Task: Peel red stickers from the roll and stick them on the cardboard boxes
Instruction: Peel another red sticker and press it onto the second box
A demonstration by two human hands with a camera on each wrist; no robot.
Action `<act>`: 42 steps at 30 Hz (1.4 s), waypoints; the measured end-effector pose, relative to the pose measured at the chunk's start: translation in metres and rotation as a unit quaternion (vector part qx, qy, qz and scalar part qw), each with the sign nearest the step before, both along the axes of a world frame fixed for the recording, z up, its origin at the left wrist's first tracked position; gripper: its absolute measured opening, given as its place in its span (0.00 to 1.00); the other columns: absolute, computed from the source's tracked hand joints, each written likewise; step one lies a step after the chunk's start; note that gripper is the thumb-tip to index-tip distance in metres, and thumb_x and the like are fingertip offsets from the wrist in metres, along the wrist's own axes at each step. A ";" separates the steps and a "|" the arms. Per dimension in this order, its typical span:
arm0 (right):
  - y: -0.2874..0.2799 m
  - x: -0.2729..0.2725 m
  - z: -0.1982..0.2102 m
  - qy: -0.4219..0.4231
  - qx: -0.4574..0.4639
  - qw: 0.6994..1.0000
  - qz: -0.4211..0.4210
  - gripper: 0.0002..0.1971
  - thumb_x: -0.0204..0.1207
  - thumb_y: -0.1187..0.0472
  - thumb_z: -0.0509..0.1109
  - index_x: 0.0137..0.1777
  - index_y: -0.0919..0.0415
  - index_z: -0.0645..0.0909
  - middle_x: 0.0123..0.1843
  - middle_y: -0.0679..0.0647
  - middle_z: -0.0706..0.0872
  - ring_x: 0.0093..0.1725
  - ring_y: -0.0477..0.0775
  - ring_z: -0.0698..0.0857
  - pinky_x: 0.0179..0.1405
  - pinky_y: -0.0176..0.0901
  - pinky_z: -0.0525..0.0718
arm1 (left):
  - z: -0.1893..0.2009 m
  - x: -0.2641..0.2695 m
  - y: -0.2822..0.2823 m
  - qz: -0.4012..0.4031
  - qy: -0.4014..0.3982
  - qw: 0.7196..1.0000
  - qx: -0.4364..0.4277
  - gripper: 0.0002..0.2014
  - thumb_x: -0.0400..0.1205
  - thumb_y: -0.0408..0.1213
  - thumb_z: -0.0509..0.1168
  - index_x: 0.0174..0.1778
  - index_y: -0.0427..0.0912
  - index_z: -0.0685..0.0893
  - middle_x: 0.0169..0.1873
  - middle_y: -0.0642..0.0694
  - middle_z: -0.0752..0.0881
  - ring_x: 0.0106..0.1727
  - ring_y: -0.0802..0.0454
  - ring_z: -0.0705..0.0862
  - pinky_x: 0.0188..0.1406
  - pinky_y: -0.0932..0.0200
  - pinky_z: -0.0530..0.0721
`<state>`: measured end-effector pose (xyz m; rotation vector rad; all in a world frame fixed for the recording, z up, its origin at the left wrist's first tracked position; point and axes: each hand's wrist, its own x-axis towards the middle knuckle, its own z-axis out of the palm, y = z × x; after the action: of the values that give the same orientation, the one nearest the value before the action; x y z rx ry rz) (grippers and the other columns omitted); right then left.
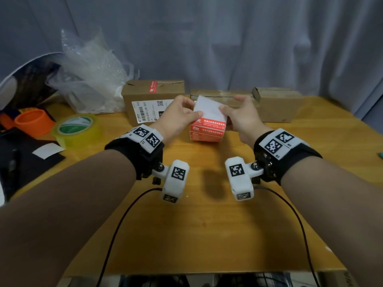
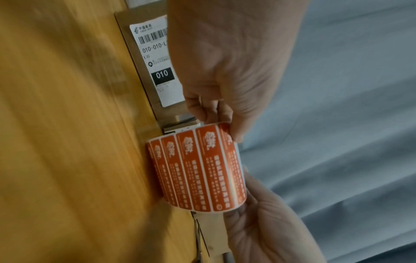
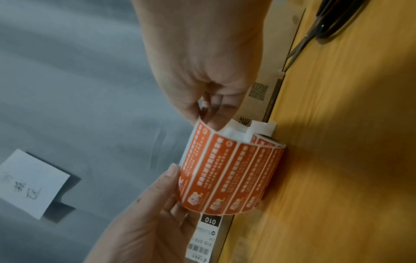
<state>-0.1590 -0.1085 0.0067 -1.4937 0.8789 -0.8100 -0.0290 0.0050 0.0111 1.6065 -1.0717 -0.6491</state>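
Roll of red rectangular stickers (image 1: 207,129) lies on wooden counter (image 1: 207,224), long axis left-right; left hand (image 1: 176,114) and right hand (image 1: 242,117) pinch its white backing strip (image 1: 207,108) at either side.

Head view set high, aimed forward and down over both forearms at the table (image 1: 186,235), left and right wrist views held close beside the roll (image 2: 198,169) from opposite sides, roll and labelled box (image 3: 203,247) shared by all.
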 end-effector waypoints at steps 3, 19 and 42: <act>0.001 0.001 -0.001 0.039 -0.058 0.997 0.041 0.16 0.79 0.55 0.65 0.64 0.57 0.72 0.53 0.59 0.85 0.43 0.55 0.87 0.26 0.38 0.84 | -0.004 0.004 -0.004 0.033 0.009 0.999 -0.009 0.20 0.82 0.35 0.66 0.67 0.42 0.68 0.41 0.43 0.89 0.41 0.54 0.88 0.35 0.68 0.83; -0.015 0.007 -0.016 0.085 -0.074 0.986 0.121 0.15 0.78 0.56 0.66 0.58 0.66 0.80 0.42 0.50 0.86 0.33 0.38 0.85 0.26 0.25 0.79 | -0.005 0.024 -0.010 -0.078 0.073 0.994 -0.009 0.20 0.80 0.24 0.65 0.65 0.44 0.69 0.48 0.43 0.86 0.49 0.50 0.88 0.47 0.59 0.89; -0.008 0.020 0.008 0.094 -0.209 0.961 0.152 0.16 0.73 0.57 0.72 0.59 0.54 0.75 0.57 0.56 0.86 0.51 0.52 0.87 0.45 0.47 0.89 | -0.004 0.033 -0.021 -0.039 0.040 0.996 -0.074 0.13 0.81 0.27 0.65 0.60 0.38 0.73 0.39 0.48 0.87 0.41 0.59 0.88 0.41 0.71 0.86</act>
<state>-0.1394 -0.1165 0.0151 -2.0476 0.6094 -0.6557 0.0037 -0.0159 0.0069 1.4063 -1.1026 -0.6654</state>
